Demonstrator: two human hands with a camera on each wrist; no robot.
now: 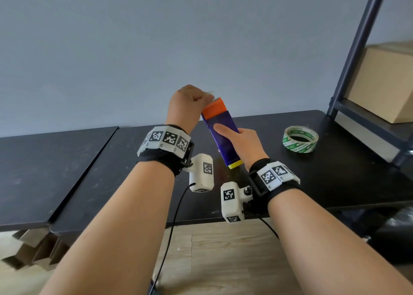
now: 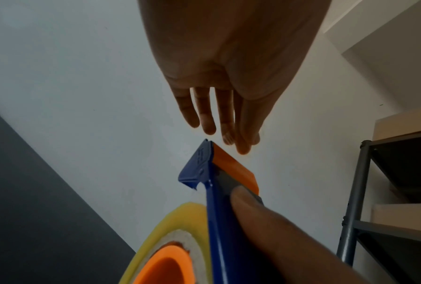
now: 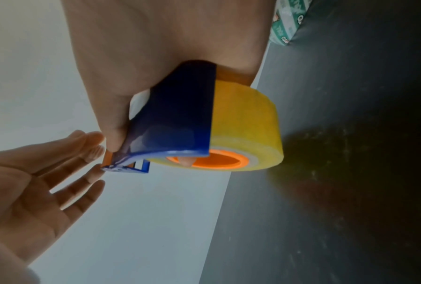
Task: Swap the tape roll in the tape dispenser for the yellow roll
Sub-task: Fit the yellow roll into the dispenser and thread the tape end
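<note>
Right hand (image 1: pixel 242 143) grips the tape dispenser (image 1: pixel 220 136), held in the air above the counter (image 1: pixel 89 171), over its middle part toward the back edge. The thumb lies flat along the blue side plate and the other fingers wrap round the far side; in the right wrist view one fingertip shows inside the orange hub. The dispenser is tilted, its orange cutter end (image 1: pixel 213 108) up and away from the person.

Yellow roll (image 3: pixel 248 130) sits on the orange hub of the dispenser; a yellow edge also shows at the dispenser's lower end in the head view.

Left hand (image 1: pixel 186 106) is at the cutter end. Its fingers (image 2: pixel 205 113) are extended and slightly spread, the tips at the toothed edge. Whether thumb and forefinger pinch a tape end, cannot tell: that area is blurred.

Green-and-white roll (image 1: pixel 300 138) lies flat on the counter toward its right end, well apart from both hands.
</note>
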